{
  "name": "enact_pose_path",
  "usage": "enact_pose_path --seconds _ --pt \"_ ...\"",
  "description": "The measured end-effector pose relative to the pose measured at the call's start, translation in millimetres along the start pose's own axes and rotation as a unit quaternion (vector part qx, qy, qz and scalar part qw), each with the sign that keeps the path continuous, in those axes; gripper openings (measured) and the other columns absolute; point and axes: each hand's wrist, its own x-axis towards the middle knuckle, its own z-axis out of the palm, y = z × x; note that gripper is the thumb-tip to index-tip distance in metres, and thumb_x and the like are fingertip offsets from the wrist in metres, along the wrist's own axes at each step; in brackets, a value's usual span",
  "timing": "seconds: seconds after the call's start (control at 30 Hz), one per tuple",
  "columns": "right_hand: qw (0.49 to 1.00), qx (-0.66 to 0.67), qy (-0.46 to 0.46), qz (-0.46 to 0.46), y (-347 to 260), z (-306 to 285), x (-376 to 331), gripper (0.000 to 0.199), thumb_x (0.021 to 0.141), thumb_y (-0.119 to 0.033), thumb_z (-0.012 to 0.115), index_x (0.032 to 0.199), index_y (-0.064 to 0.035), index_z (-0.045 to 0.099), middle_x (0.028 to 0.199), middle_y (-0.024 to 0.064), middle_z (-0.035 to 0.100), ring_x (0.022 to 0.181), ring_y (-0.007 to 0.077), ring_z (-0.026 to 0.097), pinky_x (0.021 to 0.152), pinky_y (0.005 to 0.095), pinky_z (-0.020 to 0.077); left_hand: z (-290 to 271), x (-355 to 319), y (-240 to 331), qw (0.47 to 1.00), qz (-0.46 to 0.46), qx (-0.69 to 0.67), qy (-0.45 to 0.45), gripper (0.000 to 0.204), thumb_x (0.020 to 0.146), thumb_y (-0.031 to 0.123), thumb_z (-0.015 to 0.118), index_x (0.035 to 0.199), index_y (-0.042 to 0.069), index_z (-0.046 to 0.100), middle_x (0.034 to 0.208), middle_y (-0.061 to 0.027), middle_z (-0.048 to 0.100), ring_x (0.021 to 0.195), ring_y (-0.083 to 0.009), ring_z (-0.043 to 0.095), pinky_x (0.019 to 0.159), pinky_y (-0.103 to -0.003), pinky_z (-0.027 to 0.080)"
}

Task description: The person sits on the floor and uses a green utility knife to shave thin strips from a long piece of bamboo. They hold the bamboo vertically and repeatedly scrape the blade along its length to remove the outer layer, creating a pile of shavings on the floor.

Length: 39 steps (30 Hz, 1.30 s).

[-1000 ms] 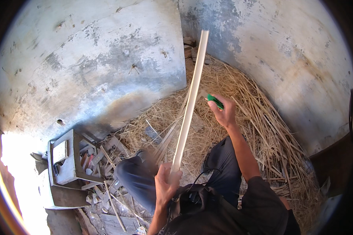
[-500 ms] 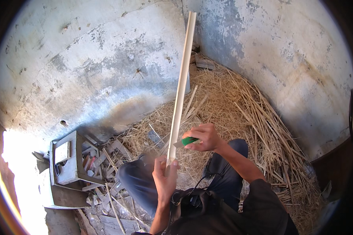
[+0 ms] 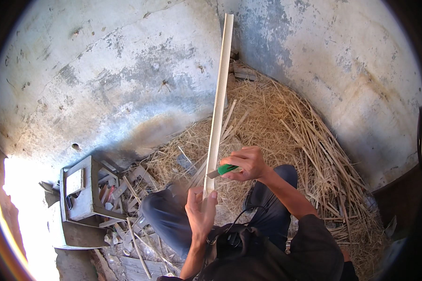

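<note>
Your left hand (image 3: pixel 201 216) wraps pale grooved strip's (image 3: pixel 219 100) lower end; right hand (image 3: pixel 248 164) grips green-handled knife (image 3: pixel 227 169). Strip looks light, stiff, splittable: hold below blade.

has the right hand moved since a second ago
Yes: judged against the small wall hole, the right hand has moved left and lower in the picture.

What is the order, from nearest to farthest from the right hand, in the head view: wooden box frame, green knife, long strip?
1. Green knife, held in the right hand.
2. Long strip, just to its left.
3. Wooden box frame, far left.
</note>
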Motion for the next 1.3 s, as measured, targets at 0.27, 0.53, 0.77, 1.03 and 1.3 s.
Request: enact_pose_path --seconds 0.27,0.53,0.77,1.03,1.3 --pt "1.000 -0.014 0.012 0.000 2 1 -2 0.045 0.093 -0.063 0.076 0.092 -0.0190 0.080 0.064 -0.0052 0.062 0.049 0.0138 0.058 0.047 0.0315 0.0451 -8 -1 0 0.998 -0.040 -0.040 -0.024 0.018 0.104 0.008 0.072 0.114 0.000 0.058 0.089 -0.0040 0.071 0.077 -0.0047 0.058 0.066 -0.023 0.045" --pt "0.999 -0.039 -0.013 -0.007 2 -3 -2 0.040 0.090 -0.061 0.079 0.093 -0.0216 0.080 0.068 -0.0078 0.066 0.050 0.0120 0.060 0.048 0.0302 0.0462 -12 -5 -2 0.996 -0.055 -0.058 -0.026 0.017 0.104 0.008 0.071 0.112 0.002 0.057 0.090 -0.0011 0.069 0.074 -0.0030 0.053 0.063 -0.022 0.040" --pt "0.999 -0.050 -0.003 -0.021 4 3 -5 0.047 0.095 -0.067 0.072 0.093 -0.0213 0.081 0.062 -0.0071 0.060 0.048 0.0099 0.056 0.047 0.0297 0.0436 -19 -10 -5 0.995 -0.072 -0.061 -0.027 0.017 0.104 0.008 0.071 0.112 0.003 0.057 0.089 0.0008 0.067 0.074 -0.0022 0.052 0.062 -0.022 0.038" --pt "0.998 -0.022 0.050 0.040 22 8 -10 0.048 0.099 -0.064 0.069 0.092 -0.0183 0.080 0.062 -0.0060 0.062 0.050 0.0084 0.057 0.047 0.0307 0.0438 -25 -19 -12 0.991 -0.098 -0.088 -0.032 0.014 0.105 0.009 0.071 0.110 0.004 0.059 0.087 0.0025 0.063 0.074 -0.0027 0.052 0.062 -0.022 0.039" --pt "0.926 0.026 0.161 0.340 78 -50 -15 0.049 0.106 -0.054 0.066 0.106 -0.0075 0.081 0.065 -0.0016 0.061 0.052 0.0071 0.049 0.049 0.0319 0.0349 -39 -66 -32 0.974 -0.195 -0.067 -0.092 0.022 0.105 0.015 0.068 0.117 0.003 0.054 0.079 -0.0022 0.063 0.055 -0.0068 0.051 0.051 -0.023 0.038"
